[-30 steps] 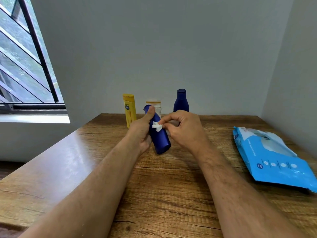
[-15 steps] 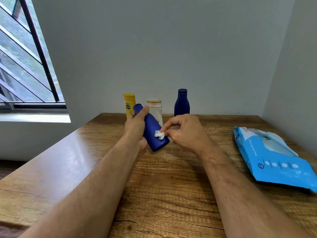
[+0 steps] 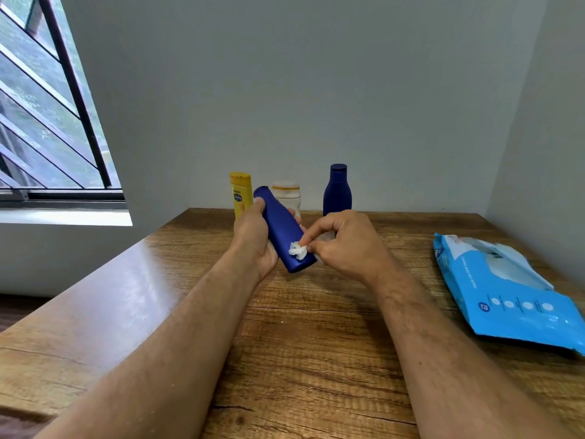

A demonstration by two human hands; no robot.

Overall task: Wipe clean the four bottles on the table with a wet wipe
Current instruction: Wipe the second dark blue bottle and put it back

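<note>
Above the middle of the brown wooden table (image 3: 285, 343), the person holds a dark blue plastic bottle with a rounded body (image 3: 282, 231) off the surface. The left hand (image 3: 254, 240) grips it from the left side, the thumb lying near the cap end and the other fingers curled behind the body. The right hand (image 3: 343, 245) pinches a small crumpled white wet wipe (image 3: 298, 249) between thumb and forefinger and presses it on the bottle, close to its flat bottom.

The long axis of the bottle runs slanted: the cap end points away from the person and to the left, the bottom end points toward the person and to the right. So the wipe sits at the near end, just on the side of the right hand, and almost the whole length of the body lies up and away from it, toward the left thumb. I judge that a next stroke would need to go along this axis toward the cap, or the left hand would need to turn the bottle to show another face.

At the far edge of the table three more bottles stand upright: a yellow flat plastic bottle (image 3: 240, 194), a short whitish bottle with an orange ring (image 3: 286, 196), partly hidden behind the held one, and a second dark blue bottle with a round cap (image 3: 337, 191). A light blue soft pack of wipes (image 3: 506, 289) lies flat at the right, well apart from both hands.
</note>
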